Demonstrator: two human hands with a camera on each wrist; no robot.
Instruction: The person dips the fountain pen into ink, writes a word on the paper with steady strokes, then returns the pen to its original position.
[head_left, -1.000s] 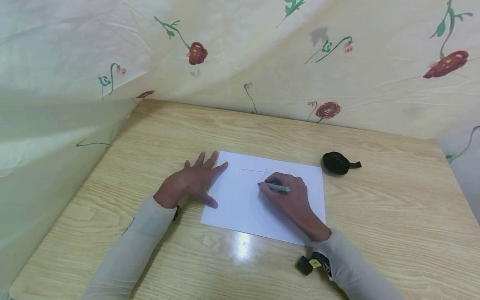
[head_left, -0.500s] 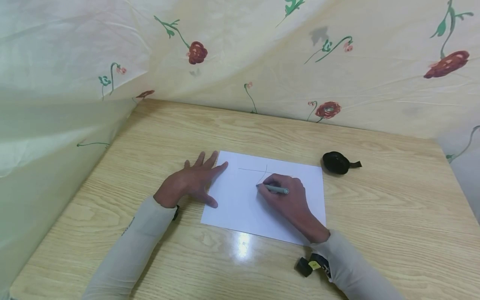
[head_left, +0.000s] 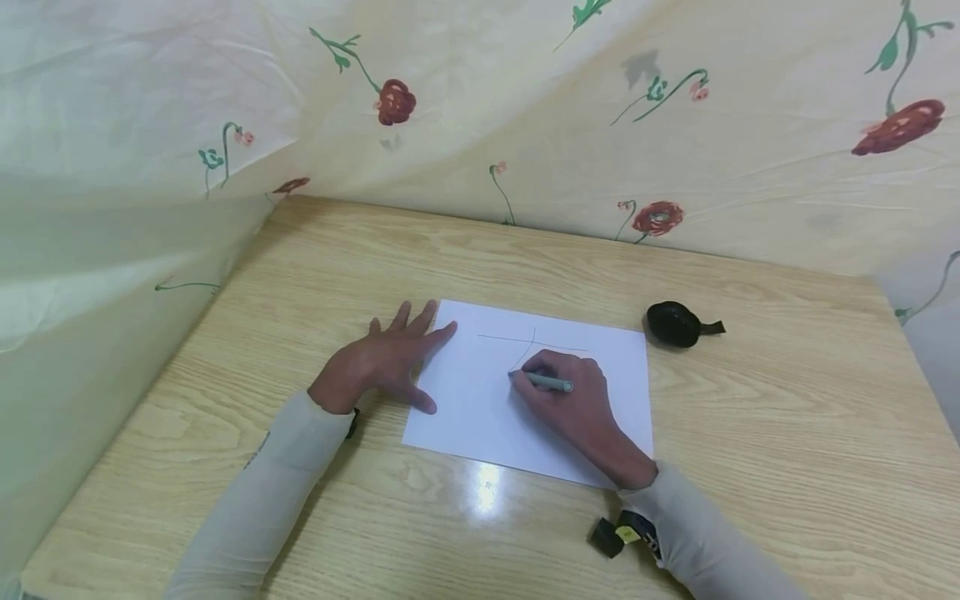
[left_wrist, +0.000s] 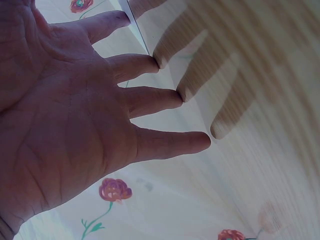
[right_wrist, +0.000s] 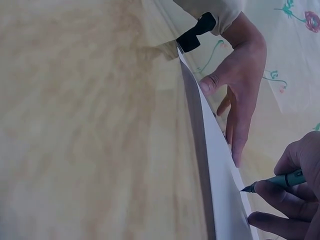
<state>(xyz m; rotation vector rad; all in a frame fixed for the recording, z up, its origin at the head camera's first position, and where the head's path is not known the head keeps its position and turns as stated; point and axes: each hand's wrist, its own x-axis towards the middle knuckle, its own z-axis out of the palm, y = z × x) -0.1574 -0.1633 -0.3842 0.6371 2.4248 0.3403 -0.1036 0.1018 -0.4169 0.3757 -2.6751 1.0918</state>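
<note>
White paper (head_left: 472,408) lying on desk (head_left: 375,258); my right hand (head_left: 573,400) pinching pen (head_left: 553,383), tip touching paper below crossing lines (head_left: 533,342); my left hand (head_left: 384,358) resting, fingers spread, across paper's left edge.

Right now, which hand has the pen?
The right hand: it pinches the green pen, tip at the white paper. The left hand holds no pen; its fingers are spread at the paper's left edge.
</note>
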